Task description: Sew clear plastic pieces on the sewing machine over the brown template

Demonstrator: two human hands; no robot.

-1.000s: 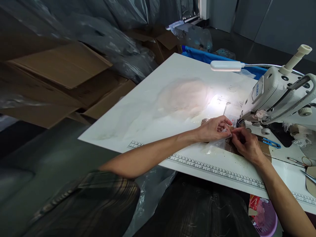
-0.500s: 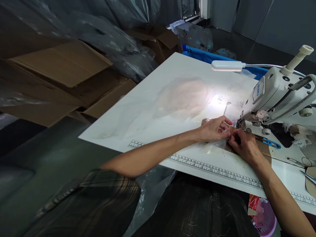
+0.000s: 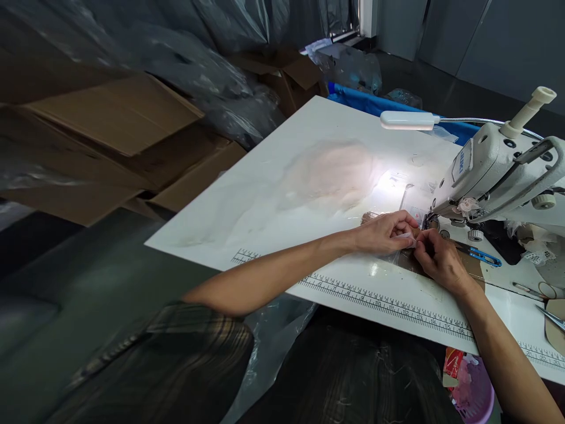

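Observation:
My left hand (image 3: 386, 233) is closed, its thumb and fingers pinching a small piece of thin whitish fabric (image 3: 406, 237). Right beside it, my right hand (image 3: 440, 257) is also closed, its fingertips meeting at the fabric's right end. Both hands are just in front of the presser foot and needle area of a white sewing machine (image 3: 488, 171). The fabric's finer shape is hidden by my fingers. Blue-handled thread snips (image 3: 484, 256) lie right of my right hand, partly covered by it.
Sheer pale fabric (image 3: 338, 171) is spread on the white table (image 3: 212, 235), under a slim lamp (image 3: 408, 121). A printed ruler (image 3: 375, 300) runs along the front edge. Scissors (image 3: 549, 317) lie at right. A purple basket (image 3: 484, 391) stands below; cardboard boxes (image 3: 119, 112) are at left.
My hands stay together by the needle; their fingers have shifted slightly, and more of the whitish fabric shows between them. The whole view has moved a little.

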